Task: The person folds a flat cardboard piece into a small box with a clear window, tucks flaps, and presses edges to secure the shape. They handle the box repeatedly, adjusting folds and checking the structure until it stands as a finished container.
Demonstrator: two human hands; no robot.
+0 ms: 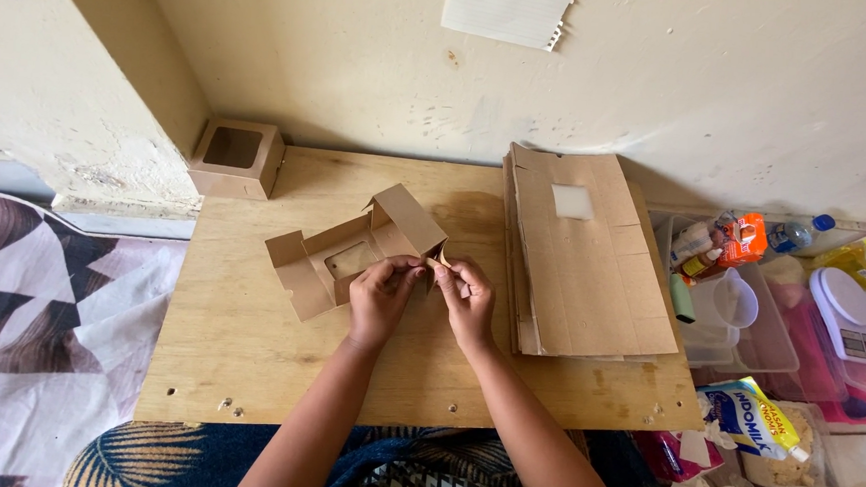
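I see plain brown cardboard in the half-folded box point(352, 254) and flat stack point(593, 253), a pale wooden bench point(246, 352), and a purple-grey triangle-patterned cloth point(38, 320).

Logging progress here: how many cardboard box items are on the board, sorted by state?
Finished windowed box: 1
Half-folded box in left hand and right hand: 1
Stack of flat blanks: 1 stack, sheets uncountable
Total: 3

Soft, even daylight, moderately bright. Short diffuse shadows fall on the surface point(247, 342) beside the half-folded box point(352, 254) and under the hands. No glare. Focus sharp around the box; wide-angle bending toward frame edges, wall slightly overexposed.
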